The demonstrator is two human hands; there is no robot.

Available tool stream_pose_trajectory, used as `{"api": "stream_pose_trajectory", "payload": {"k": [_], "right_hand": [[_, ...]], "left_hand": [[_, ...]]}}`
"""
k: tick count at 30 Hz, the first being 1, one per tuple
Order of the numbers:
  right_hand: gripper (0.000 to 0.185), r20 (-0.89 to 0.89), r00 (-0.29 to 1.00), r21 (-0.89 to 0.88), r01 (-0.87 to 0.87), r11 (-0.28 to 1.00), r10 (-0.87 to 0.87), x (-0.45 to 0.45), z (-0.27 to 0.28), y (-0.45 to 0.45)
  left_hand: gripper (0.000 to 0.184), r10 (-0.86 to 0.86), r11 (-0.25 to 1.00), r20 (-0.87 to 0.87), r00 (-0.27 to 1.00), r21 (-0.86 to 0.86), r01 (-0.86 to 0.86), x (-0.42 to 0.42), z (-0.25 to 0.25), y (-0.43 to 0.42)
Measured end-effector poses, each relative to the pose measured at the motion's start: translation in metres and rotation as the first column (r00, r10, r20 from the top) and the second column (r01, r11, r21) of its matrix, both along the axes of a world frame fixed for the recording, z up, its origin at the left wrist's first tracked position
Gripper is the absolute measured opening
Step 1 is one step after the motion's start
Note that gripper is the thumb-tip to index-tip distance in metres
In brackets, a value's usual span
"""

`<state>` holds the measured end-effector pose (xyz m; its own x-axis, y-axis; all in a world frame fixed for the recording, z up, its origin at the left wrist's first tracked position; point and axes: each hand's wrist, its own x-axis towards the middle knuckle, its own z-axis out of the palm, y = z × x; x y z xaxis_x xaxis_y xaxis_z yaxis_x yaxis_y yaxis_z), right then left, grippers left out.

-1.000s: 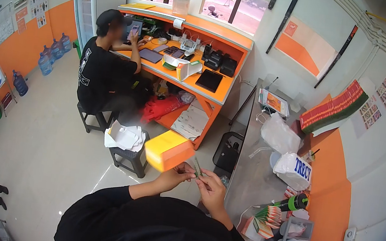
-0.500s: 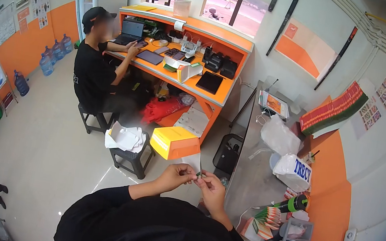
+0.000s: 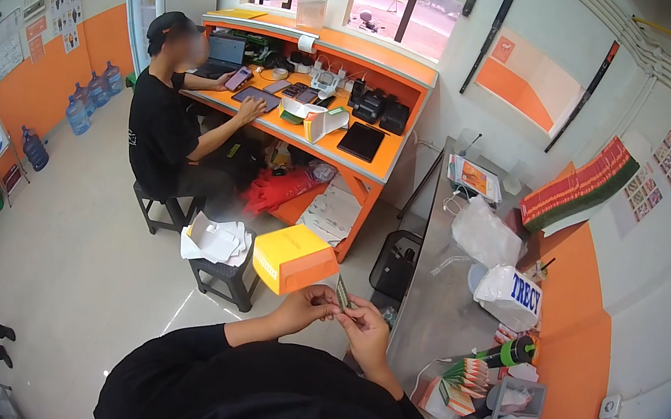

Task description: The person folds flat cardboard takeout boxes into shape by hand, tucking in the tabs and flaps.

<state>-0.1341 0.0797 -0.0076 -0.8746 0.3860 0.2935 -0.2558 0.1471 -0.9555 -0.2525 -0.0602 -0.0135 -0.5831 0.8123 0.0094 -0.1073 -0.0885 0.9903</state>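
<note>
A yellow and orange paper food box [image 3: 294, 257] is held up in front of me, tilted, above the gap between the two stools and the counter. My left hand [image 3: 306, 312] is closed just below it, fingertips pinched at its near edge. My right hand [image 3: 363, 333] meets the left and pinches the base of a narrow green patterned flap [image 3: 343, 291], which stands upright beside the box. The flap appears to be part of the box, though the fingers hide where they join.
A black stool [image 3: 224, 280] bears white folded cartons [image 3: 215, 240]. A seated co-worker [image 3: 164, 117] holds a phone at the orange counter [image 3: 334, 130]. To my right runs a metal table [image 3: 433, 309] with plastic bags [image 3: 486, 235], a bottle [image 3: 508, 351] and folded cartons [image 3: 467, 374].
The box has turned and shifted slightly left and down. The green flap has swung upright, showing its patterned side. The co-worker's one hand moved to the tablet, the other raised the phone.
</note>
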Motion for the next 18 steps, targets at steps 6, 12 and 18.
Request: {"api": "stream_pose_trajectory", "payload": {"k": [6, 12, 18], "right_hand": [[0.009, -0.096, 0.995, -0.183, -0.055, 0.982, 0.038, -0.002, -0.010, 0.002], [0.010, -0.058, 0.998, 0.057, 0.023, 0.998, -0.019, 0.000, -0.006, 0.001], [0.014, -0.059, 0.995, 0.337, 0.101, 0.936, -0.087, 0.002, 0.009, 0.000]], "left_hand": [[0.012, 0.045, 0.999, -0.034, 0.998, 0.014, -0.045, 0.003, -0.001, 0.003], [0.020, 0.038, 0.998, -0.154, 0.987, -0.053, -0.046, -0.004, -0.016, 0.000], [0.022, 0.040, 0.994, -0.043, 0.998, 0.104, -0.035, -0.002, -0.019, 0.004]]}}
